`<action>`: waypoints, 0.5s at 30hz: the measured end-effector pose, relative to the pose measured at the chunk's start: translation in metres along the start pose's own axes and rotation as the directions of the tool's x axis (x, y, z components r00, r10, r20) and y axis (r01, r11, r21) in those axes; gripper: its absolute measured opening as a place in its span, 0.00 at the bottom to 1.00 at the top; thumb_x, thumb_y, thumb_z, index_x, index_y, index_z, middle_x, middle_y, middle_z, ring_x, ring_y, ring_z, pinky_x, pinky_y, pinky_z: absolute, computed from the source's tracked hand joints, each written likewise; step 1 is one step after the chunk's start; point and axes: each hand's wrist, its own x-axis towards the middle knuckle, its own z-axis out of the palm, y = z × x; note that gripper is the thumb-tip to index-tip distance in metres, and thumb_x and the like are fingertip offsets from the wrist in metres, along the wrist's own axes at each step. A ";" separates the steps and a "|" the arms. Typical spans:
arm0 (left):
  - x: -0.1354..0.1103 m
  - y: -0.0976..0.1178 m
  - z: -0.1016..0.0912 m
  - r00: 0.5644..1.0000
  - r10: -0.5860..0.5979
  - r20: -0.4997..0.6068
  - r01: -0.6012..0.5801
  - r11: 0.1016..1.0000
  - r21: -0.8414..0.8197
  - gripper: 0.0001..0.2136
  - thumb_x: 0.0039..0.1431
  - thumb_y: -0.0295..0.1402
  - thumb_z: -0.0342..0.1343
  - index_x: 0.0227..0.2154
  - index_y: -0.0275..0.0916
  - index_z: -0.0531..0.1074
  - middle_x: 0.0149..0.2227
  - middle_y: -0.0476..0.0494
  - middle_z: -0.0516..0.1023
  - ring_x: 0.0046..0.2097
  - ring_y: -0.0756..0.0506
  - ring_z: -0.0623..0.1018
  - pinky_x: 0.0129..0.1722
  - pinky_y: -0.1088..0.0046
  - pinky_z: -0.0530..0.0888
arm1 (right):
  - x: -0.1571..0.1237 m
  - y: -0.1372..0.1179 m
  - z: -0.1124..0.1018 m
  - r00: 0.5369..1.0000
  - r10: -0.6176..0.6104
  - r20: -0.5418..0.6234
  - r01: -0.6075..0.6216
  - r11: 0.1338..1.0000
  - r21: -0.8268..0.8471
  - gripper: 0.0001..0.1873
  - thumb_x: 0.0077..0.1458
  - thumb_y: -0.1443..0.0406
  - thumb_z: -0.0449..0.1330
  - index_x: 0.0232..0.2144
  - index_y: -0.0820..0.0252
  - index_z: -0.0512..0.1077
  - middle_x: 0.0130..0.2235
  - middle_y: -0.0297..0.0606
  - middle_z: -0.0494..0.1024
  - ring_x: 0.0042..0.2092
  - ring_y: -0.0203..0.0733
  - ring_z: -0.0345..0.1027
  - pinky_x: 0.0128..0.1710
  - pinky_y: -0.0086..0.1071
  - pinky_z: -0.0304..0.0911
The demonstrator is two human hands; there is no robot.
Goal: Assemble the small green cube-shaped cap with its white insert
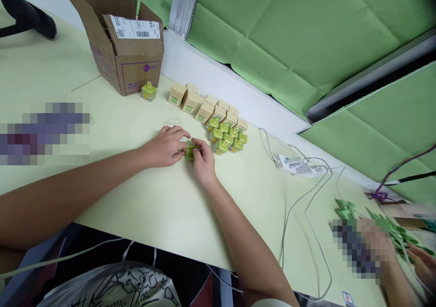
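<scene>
A small green lid lies in the grip of my right hand, its thumb on top. Close at its left is my left hand, fingers bent and spread apart; whether they touch the lid's edge I cannot tell. Just behind my left hand is a clear plastic container, partly covered by the fingers. To the right of my hands, several small clear boxes with green lids and yellow loops stand bunched together. One more green-lidded box stands by the carton.
Several small cardboard boxes line the wall side. An open brown carton stands at back left. A power strip with loose white cables lies right. Another person's hands are near green pieces at far right.
</scene>
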 end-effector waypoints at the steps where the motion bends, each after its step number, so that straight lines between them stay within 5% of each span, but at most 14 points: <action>1: 0.000 0.000 0.000 1.000 0.000 0.002 0.000 1.000 0.001 0.08 0.62 0.29 0.53 0.32 0.39 0.77 0.56 0.36 0.75 0.59 0.33 0.71 0.54 0.49 0.67 | 0.000 0.001 0.000 1.000 0.002 0.004 -0.002 1.000 0.003 0.16 0.58 0.64 0.56 0.48 0.53 0.74 0.51 0.37 0.79 0.53 0.42 0.70 0.60 0.41 0.64; 7: 0.001 0.001 0.001 0.999 0.012 -0.037 -0.012 1.000 0.012 0.04 0.61 0.31 0.55 0.37 0.40 0.74 0.52 0.37 0.77 0.55 0.35 0.73 0.51 0.53 0.67 | 0.001 0.004 -0.001 1.000 0.016 -0.006 -0.016 0.996 0.086 0.18 0.53 0.67 0.57 0.46 0.52 0.75 0.51 0.36 0.79 0.53 0.43 0.71 0.60 0.42 0.64; 12: 0.004 0.004 -0.004 0.979 -0.049 -0.198 0.035 0.997 -0.074 0.03 0.61 0.31 0.54 0.34 0.40 0.65 0.33 0.46 0.74 0.36 0.44 0.73 0.38 0.64 0.68 | -0.001 -0.002 -0.001 0.994 -0.025 -0.103 0.038 0.992 0.123 0.12 0.56 0.65 0.58 0.43 0.52 0.74 0.48 0.35 0.78 0.51 0.42 0.70 0.60 0.40 0.64; 15: 0.005 0.006 -0.007 0.933 -0.136 -0.334 0.094 0.986 -0.139 0.12 0.60 0.35 0.56 0.27 0.42 0.58 0.24 0.53 0.64 0.26 0.49 0.65 0.30 0.69 0.64 | -0.003 -0.007 -0.001 0.975 -0.087 -0.206 0.112 0.988 0.111 0.08 0.58 0.61 0.60 0.41 0.52 0.72 0.45 0.36 0.76 0.49 0.41 0.69 0.57 0.38 0.64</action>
